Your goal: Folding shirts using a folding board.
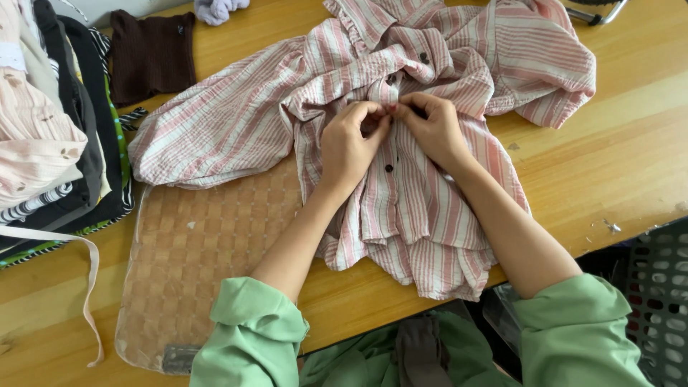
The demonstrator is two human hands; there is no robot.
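Left hand [351,143] and right hand [430,127] both pinch shut on the crumpled pink-and-white striped cotton shirt [401,193] placket, fingertips meeting to work a dark button; wooden table [616,165] supports it beneath the grip.

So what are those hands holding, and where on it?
Both the left hand and right hand pinch the pink striped shirt at its buttoned front strip, near the collar.

A wooden table [616,165] is seen from above. Directly on it are laid a woven tan mat [193,265], a pink-and-white striped shirt [236,122] — spread partly over that mat — a dark brown knit piece [152,54], and, at the left edge, a stack of folded clothes [50,143].
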